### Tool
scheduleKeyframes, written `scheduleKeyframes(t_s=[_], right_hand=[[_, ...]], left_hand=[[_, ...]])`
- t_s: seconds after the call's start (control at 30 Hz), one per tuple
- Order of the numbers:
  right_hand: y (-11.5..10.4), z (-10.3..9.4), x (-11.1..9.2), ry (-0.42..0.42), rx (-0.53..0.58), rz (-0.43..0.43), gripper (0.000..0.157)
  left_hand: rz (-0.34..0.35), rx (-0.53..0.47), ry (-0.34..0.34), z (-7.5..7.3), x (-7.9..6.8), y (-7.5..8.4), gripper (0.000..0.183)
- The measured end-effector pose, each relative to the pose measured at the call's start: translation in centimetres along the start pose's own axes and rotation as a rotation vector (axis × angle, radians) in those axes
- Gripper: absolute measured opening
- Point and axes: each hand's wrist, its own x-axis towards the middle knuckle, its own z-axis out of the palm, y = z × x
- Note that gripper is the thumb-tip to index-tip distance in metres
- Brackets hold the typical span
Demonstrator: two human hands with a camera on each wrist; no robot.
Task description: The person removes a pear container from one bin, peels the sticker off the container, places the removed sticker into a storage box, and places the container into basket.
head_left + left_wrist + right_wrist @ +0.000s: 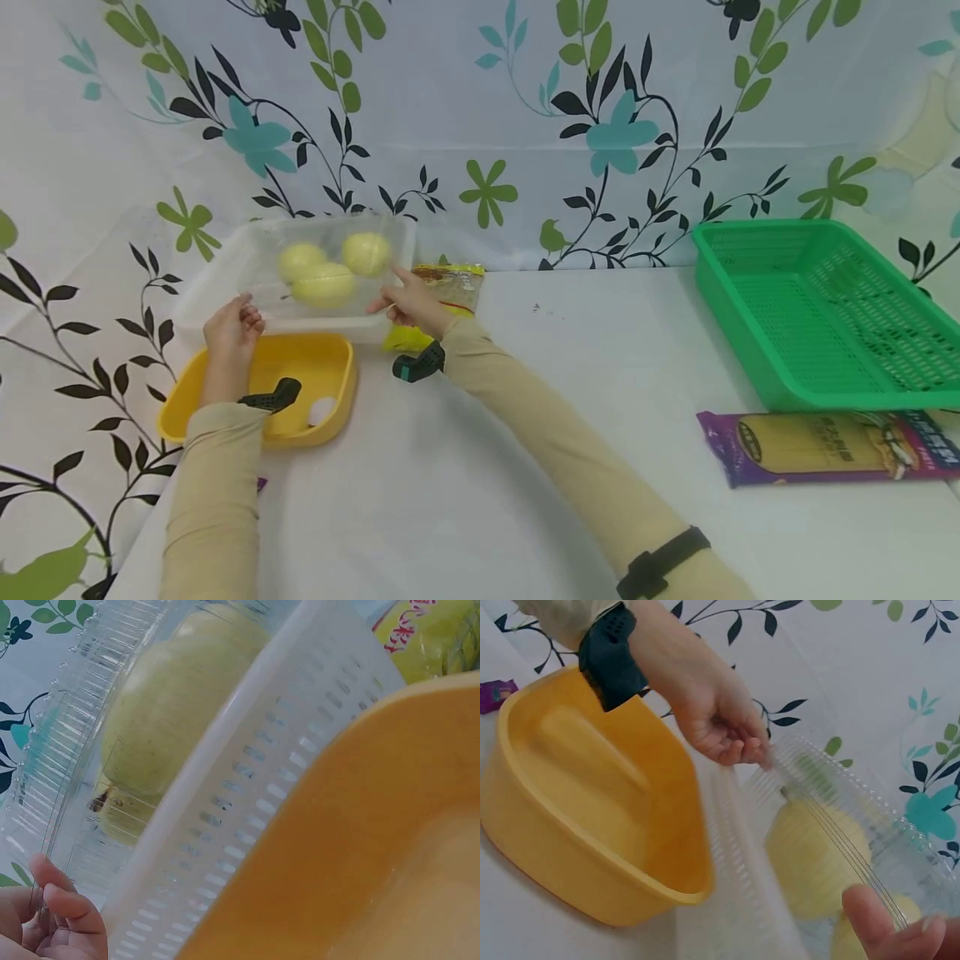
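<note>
A clear plastic box (pixel 264 265) holds three pale yellow fruits (pixel 324 285), pear-like, one with a dark stem. It sits tilted within a white slotted basket (pixel 322 330). My left hand (pixel 232 333) pinches the box's left edge between thumb and fingers, as the left wrist view shows at the ridged rim (pixel 51 817). At the opposite edge my right hand (pixel 412 302) grips the box, its thumb and fingers on the clear rim in the right wrist view. The fruits show through the plastic.
In front of the white basket stands a yellow basin (pixel 345 392) with a small white object (pixel 322 410) inside. A yellow packet (pixel 450 287) lies right of the white basket. Far right are a green basket (pixel 738 346) and a purple-ended noodle packet (pixel 825 448). Patterned cloth hangs behind.
</note>
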Motion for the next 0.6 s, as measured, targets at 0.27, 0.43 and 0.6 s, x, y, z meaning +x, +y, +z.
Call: scheduleKeyframes(t_s=[0.27, 0.43, 0.6], right_hand=[[3.1, 0.4, 0.3, 0.065, 0.012, 0.019, 0.056], [2.7, 0.5, 1.2, 0.079, -0.016, -0.016, 0.057], [2.0, 0.9, 2.0, 0.123, -0.074, 0.005, 0.055]], left_hand=[[0.047, 0.378, 0.089, -0.8, -0.1, -0.2, 0.029], [0.104, 0.498, 0.078, -0.7, 0.5, 0.1, 0.04], [0.035, 0.659, 0.049, -0.1, 0.7, 0.8, 0.038]])
